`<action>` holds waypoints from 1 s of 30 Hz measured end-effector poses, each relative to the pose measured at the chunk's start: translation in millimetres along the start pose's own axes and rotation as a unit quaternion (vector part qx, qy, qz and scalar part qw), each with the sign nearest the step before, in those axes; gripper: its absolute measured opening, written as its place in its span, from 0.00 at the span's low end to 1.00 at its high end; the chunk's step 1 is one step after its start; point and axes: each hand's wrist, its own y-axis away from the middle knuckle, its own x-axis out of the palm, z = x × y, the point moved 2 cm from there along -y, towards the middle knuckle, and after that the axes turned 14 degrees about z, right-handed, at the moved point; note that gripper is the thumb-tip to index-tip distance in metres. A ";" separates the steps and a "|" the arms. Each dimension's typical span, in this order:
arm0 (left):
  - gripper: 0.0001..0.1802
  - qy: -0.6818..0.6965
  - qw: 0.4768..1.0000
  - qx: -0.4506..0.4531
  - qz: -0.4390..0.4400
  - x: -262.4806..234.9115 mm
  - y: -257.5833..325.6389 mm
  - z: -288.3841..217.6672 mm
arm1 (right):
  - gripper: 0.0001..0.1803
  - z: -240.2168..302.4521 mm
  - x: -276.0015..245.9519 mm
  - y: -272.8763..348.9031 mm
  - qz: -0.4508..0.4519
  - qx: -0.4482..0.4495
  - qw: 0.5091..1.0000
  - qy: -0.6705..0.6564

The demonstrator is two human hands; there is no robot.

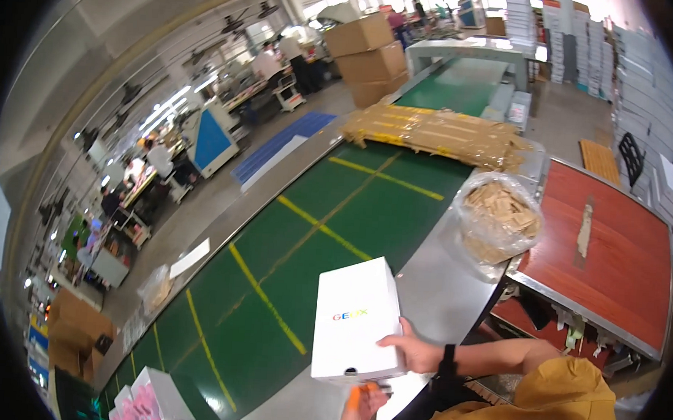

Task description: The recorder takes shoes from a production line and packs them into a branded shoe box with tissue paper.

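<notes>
A white lidded cardboard box [353, 325] with small coloured lettering on top and a dark round hole in its near end is at the conveyor's near edge. My right hand [413, 351], with a black band at the wrist, grips its right side, thumb on the lid and fingers down the side. Just below the box's near end is my left hand [366, 408], its fingers curled, with orange covering on a finger. A small dark thing shows by those fingertips; what they hold is hidden.
A green conveyor belt [273, 260] with yellow lines runs diagonally away. Flattened brown cardboard [439, 132] lies across its far end. A plastic bag of brown pieces [500, 215] stands at the right, beside a red-topped table [608, 255]. An open white box with pink contents [143, 405] sits lower left.
</notes>
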 end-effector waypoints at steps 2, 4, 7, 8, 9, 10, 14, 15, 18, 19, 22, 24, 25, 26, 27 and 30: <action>0.38 -0.156 0.985 0.032 0.058 30.3 43.8 -11.7 | 0.54 45.0 -20.0 21.5 -0.052 0.011 0.999 -0.010; 0.24 -0.329 0.943 -0.045 -0.018 27.8 71.8 -16.1 | 0.42 99.8 -29.9 30.6 0.169 -0.011 0.985 -0.039; 0.20 -0.199 0.975 0.021 -0.092 -4.3 98.8 -3.3 | 0.40 219.8 -28.1 41.1 0.108 -0.130 0.986 -0.009; 0.21 -0.137 0.983 0.012 -0.120 -11.7 109.1 0.5 | 0.41 264.8 -16.2 38.7 0.114 -0.186 0.975 0.031; 0.21 -0.139 0.984 0.007 -0.109 -1.7 114.3 -3.0 | 0.44 315.9 -48.8 24.6 0.047 -0.221 0.972 0.057; 0.21 -0.161 0.978 0.006 -0.131 10.1 119.9 -10.9 | 0.46 368.9 -70.9 18.3 0.052 -0.228 0.968 0.095; 0.20 -0.202 0.965 0.021 -0.166 9.1 127.4 -10.1 | 0.59 428.8 -108.9 -12.9 -0.403 -0.246 0.846 0.249; 0.20 -0.188 0.964 0.025 -0.187 0.5 130.9 -6.1 | 0.58 405.1 -109.3 -36.0 -0.254 -0.191 0.871 0.375; 0.19 -0.136 0.972 0.038 -0.190 -19.9 145.6 -2.7 | 0.49 304.8 -73.3 -70.3 -0.079 0.022 0.826 0.557; 0.18 -0.137 0.973 0.040 -0.179 -20.2 143.9 -19.1 | 0.49 278.8 -94.6 -86.8 -0.032 0.056 0.757 0.650; 0.17 -0.255 0.936 0.050 -0.238 -88.2 160.7 -19.9 | 0.57 170.6 -76.8 -98.7 0.117 0.131 0.550 0.817; 0.16 -0.251 0.931 0.072 -0.254 -97.5 175.0 -60.6 | 0.60 115.3 -37.1 -82.7 0.146 0.165 0.482 0.848; 0.16 -0.231 0.933 0.098 -0.257 -122.1 183.1 -63.9 | 0.63 93.5 -43.8 -82.4 0.173 0.146 0.462 0.857; 0.15 -0.280 0.910 0.082 -0.295 -135.4 187.4 -82.5 | 0.67 76.7 -45.5 -79.3 0.171 0.153 0.454 0.861; 0.15 -0.278 0.902 0.127 -0.306 -149.6 197.5 -95.1 | 0.71 60.4 -45.1 -77.1 0.165 0.159 0.482 0.846; 0.17 -0.372 0.837 0.121 -0.382 -216.3 221.2 -123.7 | 0.81 26.5 -67.6 -71.2 0.166 0.193 0.411 0.875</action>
